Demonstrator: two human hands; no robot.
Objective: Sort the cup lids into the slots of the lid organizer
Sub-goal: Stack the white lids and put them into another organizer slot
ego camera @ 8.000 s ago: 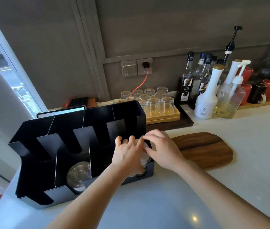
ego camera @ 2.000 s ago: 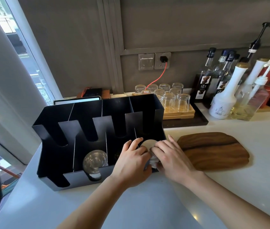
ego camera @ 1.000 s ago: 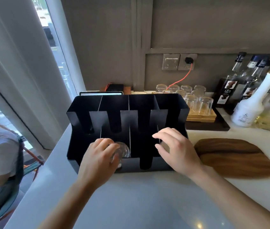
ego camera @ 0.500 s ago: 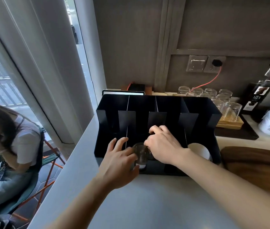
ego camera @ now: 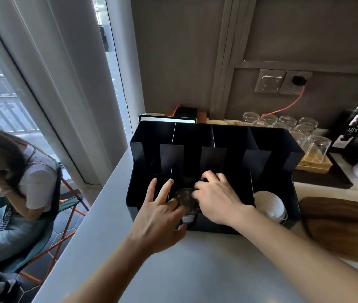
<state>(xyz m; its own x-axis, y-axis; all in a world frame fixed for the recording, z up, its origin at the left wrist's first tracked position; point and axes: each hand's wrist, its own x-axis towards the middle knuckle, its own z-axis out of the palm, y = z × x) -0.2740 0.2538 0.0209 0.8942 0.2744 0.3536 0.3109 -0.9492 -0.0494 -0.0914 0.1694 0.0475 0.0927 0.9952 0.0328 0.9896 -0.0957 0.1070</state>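
A black lid organizer (ego camera: pixel 270 138) with several slots stands on the white counter. A stack of clear lids (ego camera: pixel 184 199) stands on edge in its second slot from the left. My left hand (ego camera: pixel 158 217) holds that stack from the front left, two fingers stretched over the divider. My right hand (ego camera: pixel 215 200) grips the same stack from the right, fingers curled over its top. A stack of white lids (ego camera: pixel 270 204) sits in the rightmost slot, untouched.
A wooden board (ego camera: pixel 342 226) lies right of the organizer. Behind it stand several upturned glasses (ego camera: pixel 305 136) on a wooden tray, syrup bottles (ego camera: pixel 357 132) and a tablet (ego camera: pixel 167 119). A seated person (ego camera: pixel 14 171) is beyond the counter's left edge.
Both hands left the white lids in the rightmost slot and moved left to the clear lid stack. The view swung left as well.
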